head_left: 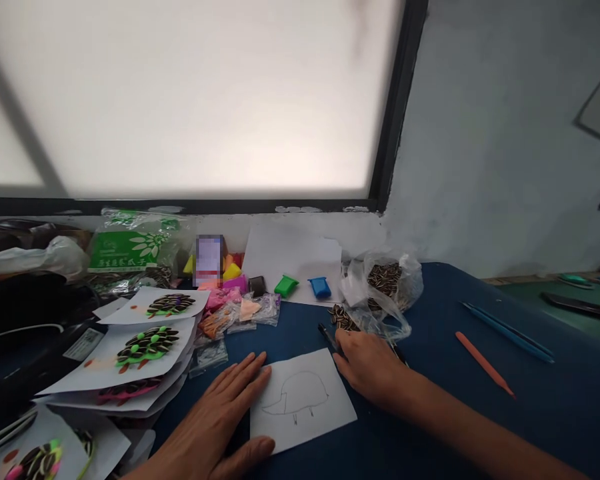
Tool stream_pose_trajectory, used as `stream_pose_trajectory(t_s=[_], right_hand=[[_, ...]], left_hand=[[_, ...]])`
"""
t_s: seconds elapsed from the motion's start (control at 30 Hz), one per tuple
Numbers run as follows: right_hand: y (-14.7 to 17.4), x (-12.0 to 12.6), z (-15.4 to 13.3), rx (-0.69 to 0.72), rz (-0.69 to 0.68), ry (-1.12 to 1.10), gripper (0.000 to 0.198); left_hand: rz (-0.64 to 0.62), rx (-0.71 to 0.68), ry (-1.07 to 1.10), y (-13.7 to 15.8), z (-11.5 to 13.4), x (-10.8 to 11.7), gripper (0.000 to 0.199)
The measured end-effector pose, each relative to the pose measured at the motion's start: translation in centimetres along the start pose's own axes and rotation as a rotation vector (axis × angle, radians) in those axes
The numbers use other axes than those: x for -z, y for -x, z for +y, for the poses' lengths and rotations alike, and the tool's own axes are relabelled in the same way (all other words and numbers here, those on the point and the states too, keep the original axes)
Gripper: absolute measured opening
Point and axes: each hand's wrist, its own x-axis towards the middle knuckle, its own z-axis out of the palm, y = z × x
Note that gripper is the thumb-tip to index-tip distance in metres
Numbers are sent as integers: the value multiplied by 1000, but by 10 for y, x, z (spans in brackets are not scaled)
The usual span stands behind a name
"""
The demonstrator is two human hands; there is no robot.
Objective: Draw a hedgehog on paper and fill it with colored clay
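Observation:
My left hand (220,417) lies flat, fingers stretched out, with its fingertips and thumb at the left edge of a small white paper card (305,427). A pencil-like outline of a round-backed animal with a pointed snout and short legs is on the card. Just right of the card, my right hand (370,367) has its fingers closed around a black pen (326,335), whose end pokes out at the left. Behind that hand lies a small heap of striped sunflower seeds (344,319). The palm side of the right hand is hidden.
Finished seed-and-clay hedgehog cards (147,347) are stacked at left. Behind are a green seed bag (130,250), clay packets (230,307), green clay (286,286), blue clay (320,287) and a clear bag of seeds (385,280). An orange tool (485,363) and blue tweezers (507,331) lie right.

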Motion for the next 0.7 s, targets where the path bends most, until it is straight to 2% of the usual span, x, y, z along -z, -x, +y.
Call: stream_pose_trajectory(t_s=[0.1, 0.2, 0.4, 0.47, 0.6, 0.7], right_hand=[[3, 3, -2, -5, -16, 63, 12], [4, 6, -4, -3, -27, 113, 16], [5, 11, -8, 3, -64, 164, 19], [6, 12, -8, 6, -63, 170, 20], [7, 11, -8, 13, -34, 180, 21], [7, 10, -10, 6, -37, 186, 22]], left_hand=[[24, 12, 36, -1, 0, 0, 78], [-32, 8, 63, -2, 1, 3, 82], [-61, 92, 171, 0, 1, 9, 75], [-7, 153, 219, -2, 0, 13, 65], [178, 214, 268, -14, 1, 26, 27], [247, 255, 294, -22, 3, 33, 27]])
